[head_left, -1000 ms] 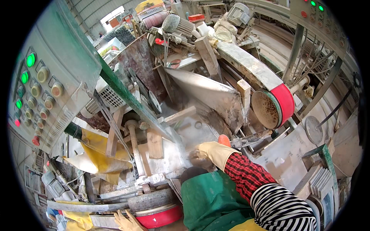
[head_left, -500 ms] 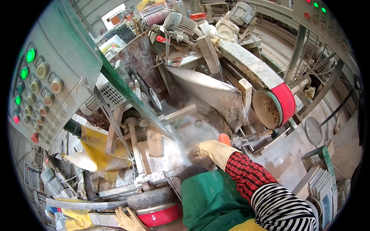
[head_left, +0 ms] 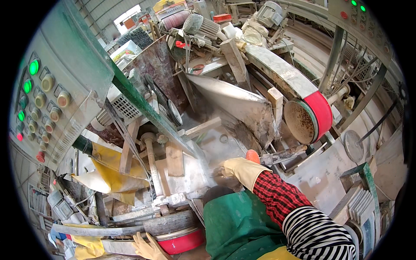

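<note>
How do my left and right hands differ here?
The left hand has spread fingers; the right hand has its fingertips unclear. The left hand is beside the lower red-banded wheel, the right hand beside an orange rounded object. A checked sleeve shows behind the right hand, none behind the left. Both wear pale gloves.

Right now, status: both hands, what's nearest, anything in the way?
Left hand: gloved, fingers spread, beside lower red-banded wheel. Right hand: gloved, fingertips blurred, grip unclear. Orange object crowding its far side.
</note>
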